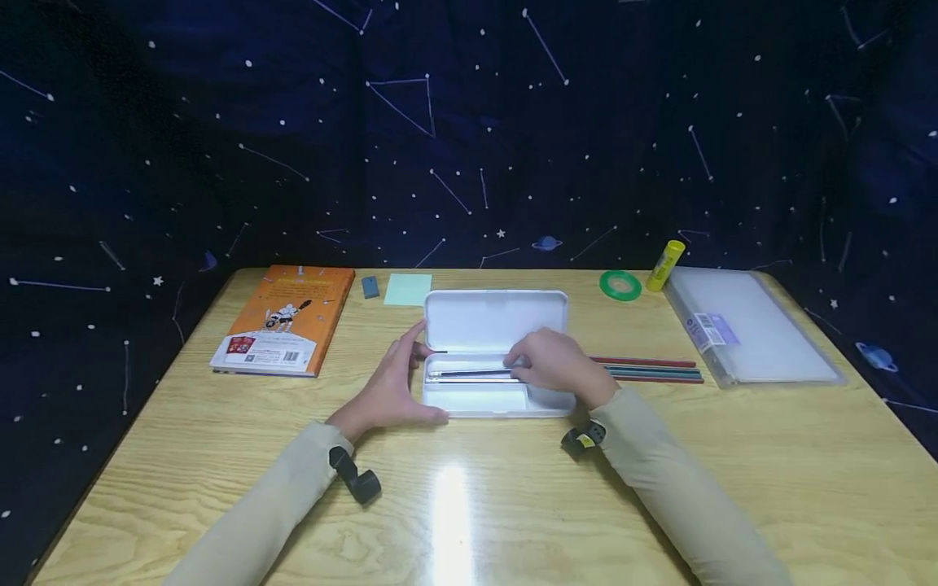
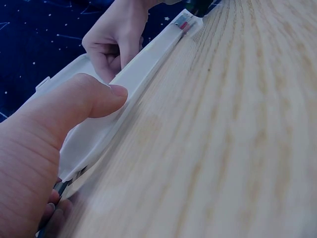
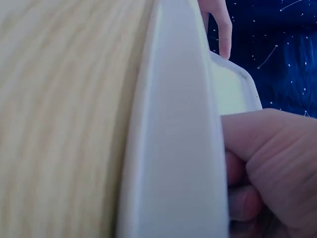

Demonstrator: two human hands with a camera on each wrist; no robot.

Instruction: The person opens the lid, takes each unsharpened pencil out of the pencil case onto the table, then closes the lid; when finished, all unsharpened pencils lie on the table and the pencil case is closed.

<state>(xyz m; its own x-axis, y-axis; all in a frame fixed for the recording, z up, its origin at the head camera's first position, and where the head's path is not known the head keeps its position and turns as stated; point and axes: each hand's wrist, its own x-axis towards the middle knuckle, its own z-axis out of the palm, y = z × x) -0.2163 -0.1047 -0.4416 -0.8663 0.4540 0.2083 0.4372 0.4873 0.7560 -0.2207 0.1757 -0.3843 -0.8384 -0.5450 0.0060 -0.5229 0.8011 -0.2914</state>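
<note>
1. Open white pencil case [image 1: 495, 325] sits mid-worktop [image 1: 469, 505].
2. Left hand [image 1: 392, 387], at the case's 9 o'clock end: fingers straight, thumb pressing its front wall.
3. Right hand [image 1: 553, 366]: fingers curled, pinching a dark pen [image 1: 469, 373] inside the tray.
4. Loose pencils [image 1: 648, 370] lie at 3 o'clock.

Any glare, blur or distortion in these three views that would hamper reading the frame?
Head view: bright glare streak on the table below the white pencil case; edges bow from the wide lens; otherwise sharp. Left wrist view: left hand soft, wood grain smeared. Right wrist view: case wall and right hand out of focus.
</note>
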